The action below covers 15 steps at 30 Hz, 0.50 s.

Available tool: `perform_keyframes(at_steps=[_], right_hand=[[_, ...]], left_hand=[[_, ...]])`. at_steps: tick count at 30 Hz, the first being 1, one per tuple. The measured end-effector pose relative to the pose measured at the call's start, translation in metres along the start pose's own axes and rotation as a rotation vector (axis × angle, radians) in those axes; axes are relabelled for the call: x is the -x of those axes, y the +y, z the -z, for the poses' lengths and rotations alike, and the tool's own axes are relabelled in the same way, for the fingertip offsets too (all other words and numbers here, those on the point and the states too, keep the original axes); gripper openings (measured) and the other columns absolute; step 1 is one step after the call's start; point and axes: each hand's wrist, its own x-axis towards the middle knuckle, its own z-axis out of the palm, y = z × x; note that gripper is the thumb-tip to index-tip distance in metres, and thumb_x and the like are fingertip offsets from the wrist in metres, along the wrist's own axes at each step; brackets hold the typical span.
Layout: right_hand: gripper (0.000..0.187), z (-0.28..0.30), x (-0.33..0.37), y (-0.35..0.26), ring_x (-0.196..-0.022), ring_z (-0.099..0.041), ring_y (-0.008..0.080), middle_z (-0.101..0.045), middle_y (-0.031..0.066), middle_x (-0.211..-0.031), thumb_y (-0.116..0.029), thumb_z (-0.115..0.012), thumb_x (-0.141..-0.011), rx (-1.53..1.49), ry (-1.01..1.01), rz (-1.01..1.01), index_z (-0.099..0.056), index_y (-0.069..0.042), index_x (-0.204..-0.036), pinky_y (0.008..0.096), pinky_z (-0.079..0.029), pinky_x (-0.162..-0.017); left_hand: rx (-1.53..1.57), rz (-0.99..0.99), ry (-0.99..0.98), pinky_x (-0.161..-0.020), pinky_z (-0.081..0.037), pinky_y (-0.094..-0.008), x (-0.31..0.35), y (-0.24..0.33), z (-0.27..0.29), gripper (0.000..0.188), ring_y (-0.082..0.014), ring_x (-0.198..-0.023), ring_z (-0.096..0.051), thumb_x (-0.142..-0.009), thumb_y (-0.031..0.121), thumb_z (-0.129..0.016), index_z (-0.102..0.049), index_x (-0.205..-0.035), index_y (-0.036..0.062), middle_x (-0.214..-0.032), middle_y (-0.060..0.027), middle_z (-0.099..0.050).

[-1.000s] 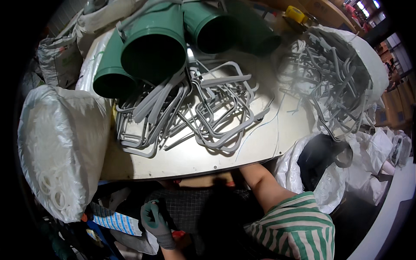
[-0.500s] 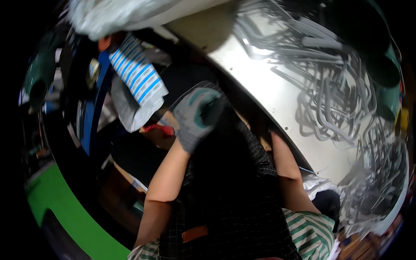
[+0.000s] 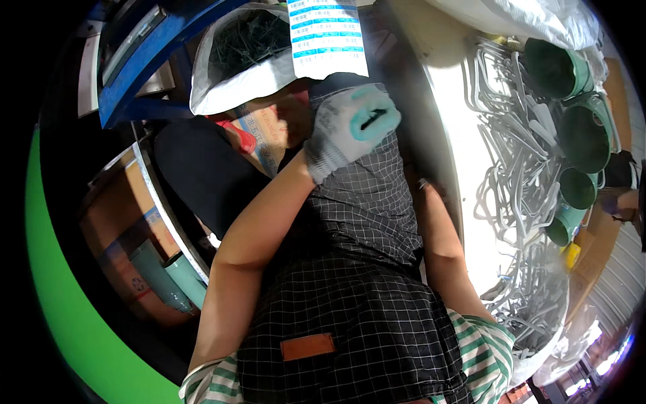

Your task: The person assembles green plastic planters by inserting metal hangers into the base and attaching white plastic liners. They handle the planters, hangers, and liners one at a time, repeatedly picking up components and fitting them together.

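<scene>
My left hand (image 3: 353, 128), in a grey knitted glove with a teal palm, is held above my checked apron (image 3: 356, 209). Its fingers are curled closed, and a small dark shape shows within the curl; I cannot make out what it is. Close beyond it hangs a white sheet with blue stripes (image 3: 328, 37), in front of a white bag (image 3: 269, 84) holding many thin dark green pieces (image 3: 249, 40). My right forearm (image 3: 437, 222) reaches forward beside the white tabletop (image 3: 447, 121); the hand at its end is hidden in shadow by the table edge.
Bent grey rods (image 3: 515, 148) lie heaped on the tabletop, beside several green cylindrical containers (image 3: 584, 138). A clear bag of grey parts (image 3: 531, 310) stands at the near right. On the left are a blue frame (image 3: 134, 81) and an open cardboard box (image 3: 111, 249) with green tubes (image 3: 158, 276).
My view has swung, so the table now lies further right and the striped sheet nearer the top middle. My left hand stays closed and appears further right and higher.
</scene>
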Motion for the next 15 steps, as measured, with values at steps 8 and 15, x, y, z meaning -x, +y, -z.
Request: perform_keyframes(at_steps=[8, 15], right_hand=[[0.045, -0.024, 0.032, -0.026, -0.108, -0.065, 0.015, -0.071, 0.0075, -0.121, -0.013, -0.079, -0.095, -0.012, 0.038, 0.443, -0.064, -0.002, -0.136, 0.0291, -0.054, -0.093], [0.039, -0.048, 0.22, -0.189, -0.119, -0.065, 0.0255, -0.069, 0.0139, -0.131, -0.02, -0.07, -0.1, 0.674, 0.253, 0.846, -0.067, -0.001, -0.134, 0.0368, -0.049, -0.104]], left_hand=[[-0.212, 0.094, 0.05, -0.084, -0.055, -0.0241, 0.074, -0.036, 0.076, 0.021, -0.0114, -0.097, -0.07, -0.104, 0.011, -0.065, -0.07, -0.118, -0.0024, -0.112, -0.0095, -0.073], [-0.079, 0.088, 0.72, -0.084, -0.057, -0.0303, 0.168, 0.019, 0.152, 0.019, -0.016, -0.098, -0.07, -0.096, -0.003, -0.069, -0.071, -0.113, 0.0043, -0.11, -0.0062, -0.073]])
